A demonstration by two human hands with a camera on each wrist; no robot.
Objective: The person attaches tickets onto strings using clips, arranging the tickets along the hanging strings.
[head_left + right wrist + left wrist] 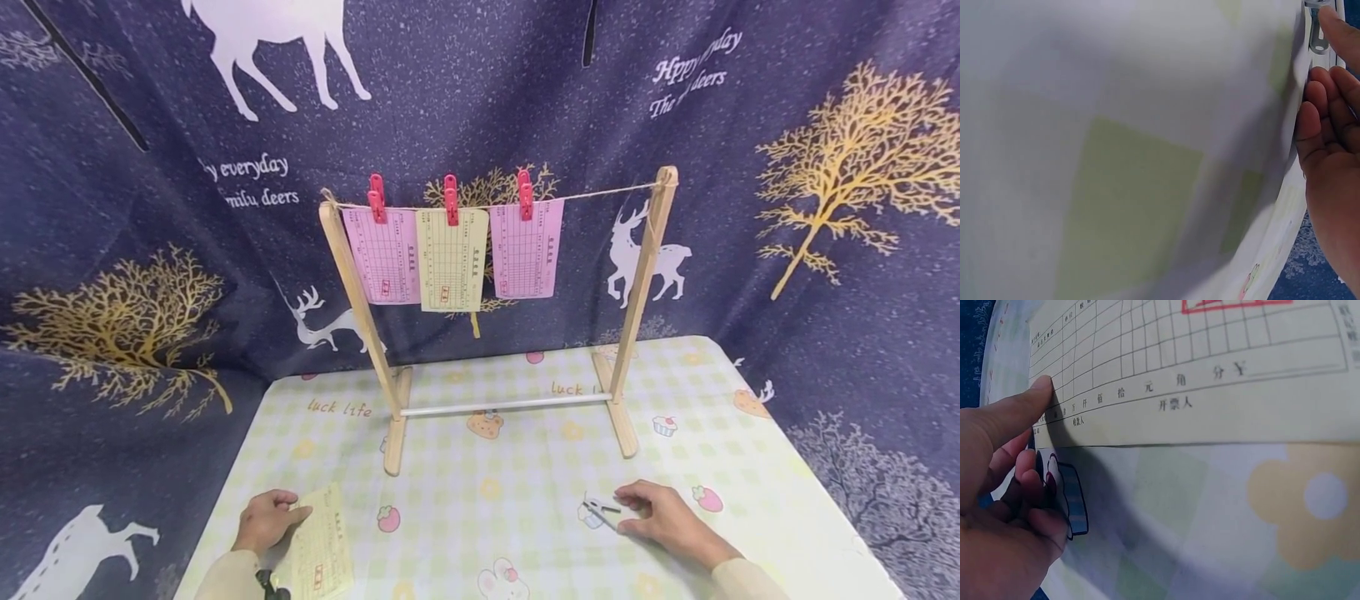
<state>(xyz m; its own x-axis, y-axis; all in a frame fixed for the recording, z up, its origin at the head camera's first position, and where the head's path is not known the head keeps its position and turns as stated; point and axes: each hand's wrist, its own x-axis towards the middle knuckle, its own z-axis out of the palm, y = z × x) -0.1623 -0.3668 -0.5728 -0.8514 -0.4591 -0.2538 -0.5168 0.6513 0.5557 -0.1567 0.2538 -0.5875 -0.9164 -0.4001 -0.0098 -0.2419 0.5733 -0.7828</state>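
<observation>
On the tablecloth at the front left lies a pale yellow printed slip (321, 542) with a red stamp box. My left hand (266, 521) pinches it by a left corner. The thumb lies on the printed face, and other fingers curl beside the edge in the left wrist view. To the right, my right hand (660, 515) holds a grey clothespin (600, 507) between thumb and fingers, low over the tablecloth. In the right wrist view, part of the grey clothespin (1319, 37) shows beside the thumb; the rest is cut off.
A wooden stand (643, 283) with a white crossbar carries a string. Along it, red clothespins hold a pink slip (386, 258), a yellow slip (452, 262) and another pink slip (525, 250). A dark blue printed curtain (480, 108) hangs behind the table.
</observation>
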